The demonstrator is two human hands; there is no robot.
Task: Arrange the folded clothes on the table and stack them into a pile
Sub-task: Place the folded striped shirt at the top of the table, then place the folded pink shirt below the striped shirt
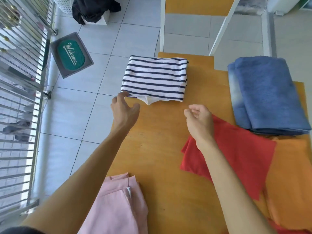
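A folded white shirt with navy stripes [154,78] lies at the far left corner of the wooden table [162,149], overhanging its left edge. My left hand [124,110] reaches toward its near left corner, fingers spread, fingertips just touching the fabric. My right hand [199,123] hovers with loosely curled fingers, holding nothing, above the edge of a folded red cloth [239,157]. A folded blue towel [266,95] sits at the far right. An orange garment [290,179] lies at the right, and a folded pink garment [116,206] at the near left.
A second wooden table or bench with white legs [199,5] stands beyond. On the tiled floor to the left lie a green Welcome mat [71,54] and a dark garment on a white box [94,9]. A metal gate [18,81] runs along the left.
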